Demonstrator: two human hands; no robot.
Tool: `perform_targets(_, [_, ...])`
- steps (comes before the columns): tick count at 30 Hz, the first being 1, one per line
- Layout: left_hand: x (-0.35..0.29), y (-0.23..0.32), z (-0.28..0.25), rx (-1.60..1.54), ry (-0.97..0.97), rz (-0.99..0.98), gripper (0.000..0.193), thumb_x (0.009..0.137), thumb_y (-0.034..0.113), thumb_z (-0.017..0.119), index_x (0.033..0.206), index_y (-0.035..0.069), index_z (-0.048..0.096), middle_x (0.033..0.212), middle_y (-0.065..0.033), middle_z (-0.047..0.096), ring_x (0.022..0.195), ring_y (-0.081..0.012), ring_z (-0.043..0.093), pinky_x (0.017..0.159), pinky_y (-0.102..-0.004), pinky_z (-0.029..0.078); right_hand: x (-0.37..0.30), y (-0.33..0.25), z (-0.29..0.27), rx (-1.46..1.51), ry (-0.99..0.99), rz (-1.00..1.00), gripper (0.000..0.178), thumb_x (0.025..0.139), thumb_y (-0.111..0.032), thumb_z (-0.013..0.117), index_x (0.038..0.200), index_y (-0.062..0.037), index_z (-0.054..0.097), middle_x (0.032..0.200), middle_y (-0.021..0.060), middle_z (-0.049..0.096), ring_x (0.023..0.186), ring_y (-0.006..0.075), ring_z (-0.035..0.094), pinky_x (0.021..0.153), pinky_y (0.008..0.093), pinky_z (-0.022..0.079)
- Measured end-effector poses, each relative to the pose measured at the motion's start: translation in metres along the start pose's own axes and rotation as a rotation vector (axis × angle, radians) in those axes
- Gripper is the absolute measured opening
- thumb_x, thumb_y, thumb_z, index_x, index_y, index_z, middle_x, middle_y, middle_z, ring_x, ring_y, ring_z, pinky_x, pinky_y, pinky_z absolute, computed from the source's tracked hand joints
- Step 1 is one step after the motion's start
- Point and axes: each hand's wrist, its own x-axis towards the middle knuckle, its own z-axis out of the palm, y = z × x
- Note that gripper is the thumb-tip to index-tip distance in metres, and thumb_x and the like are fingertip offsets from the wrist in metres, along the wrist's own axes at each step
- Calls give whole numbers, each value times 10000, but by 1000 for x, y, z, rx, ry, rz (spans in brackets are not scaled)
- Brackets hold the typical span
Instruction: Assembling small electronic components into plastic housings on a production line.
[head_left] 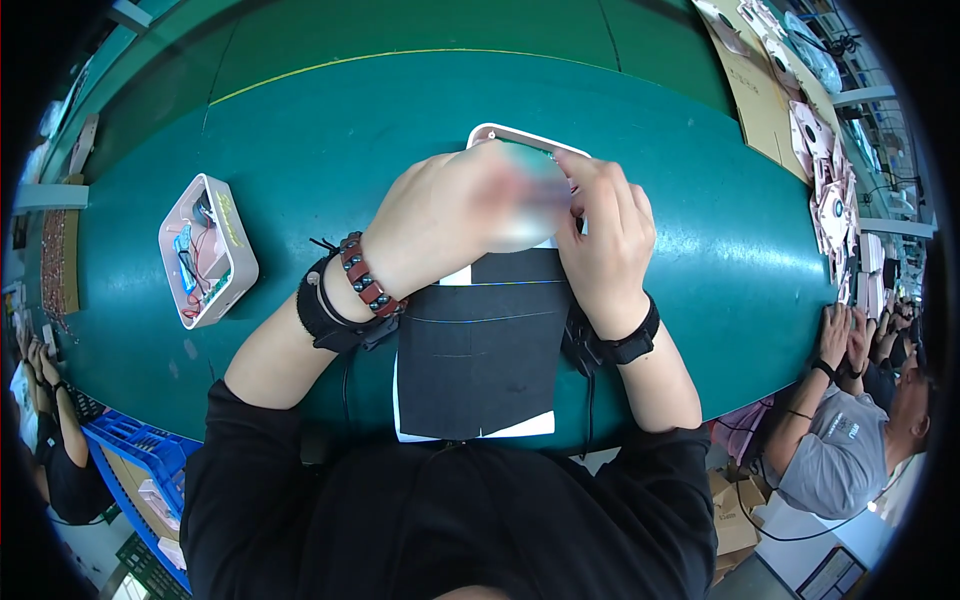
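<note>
At the lower left of the frame, a blue crate holds cardboard and some pale pieces, too small to make out. On the tabletop, left of centre, an open white tray stands apart from both hands; in it lie a blue part, loose red wires and a bit of green board at the lower end. Its place at the side probably leaves the middle free while keeping it within reach.

At the upper centre, the left hand reaches over a white casing, its back covering much of the opening. Its fingers are blurred, so I cannot tell whether they are spread or closed on something. The casing's far rim shows beyond the knuckles, with a trace of green inside. Just below, a black mat lies over a white sheet, perhaps to protect the surface.

The right hand is at the casing's right end, fingers bent and thumb close to them, a narrow gap; whether it pinches anything I cannot tell. Coming in from opposite sides probably steadies the casing. At the upper right, pale flat pieces lie heaped on and beside cardboard
</note>
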Motion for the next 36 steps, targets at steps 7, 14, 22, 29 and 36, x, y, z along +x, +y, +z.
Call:
perform_targets(7, [3, -14, 3, -134, 18, 99, 127, 926, 164, 581, 913, 44, 623, 789, -97, 705, 744, -270, 689, 639, -354, 519, 0, 10, -2, 131, -15, -295, 231, 713, 39, 721, 907, -50, 632, 865, 57, 650, 716, 222, 594, 625, 327, 454])
perform_targets(14, [3, -11, 0, -106, -11, 128, 121, 921, 145, 579, 948, 49, 647, 800, -86, 710, 767, -257, 694, 655, -350, 525, -1, 14, 6, 222, 58, -206, 191, 732, 25, 707, 874, -66, 617, 851, 35, 650, 730, 208, 614, 624, 322, 439])
perform_targets(22, [-2, 1, -4, 83, -4, 120, 96, 902, 146, 603, 910, 72, 664, 743, -71, 696, 669, -253, 677, 584, -334, 514, 0, 13, 7, 207, 77, -203, 173, 742, 0, 714, 865, -79, 621, 848, 14, 662, 730, 187, 624, 633, 305, 419])
perform_targets(29, [-2, 5, -8, 136, -66, 103, 120, 888, 107, 647, 979, 29, 651, 838, -93, 704, 777, -227, 702, 659, -298, 517, -1, 12, 2, 170, 32, -211, 177, 762, 31, 721, 896, -49, 640, 850, 55, 661, 784, 221, 623, 673, 316, 439])
perform_targets(36, [-1, 3, -1, 89, 5, 178, 101, 869, 94, 662, 948, 44, 625, 847, -92, 689, 753, -238, 694, 643, -302, 519, -1, 9, 2, 179, 51, -171, 175, 764, 35, 718, 895, -46, 636, 848, 69, 647, 729, 205, 591, 664, 309, 428])
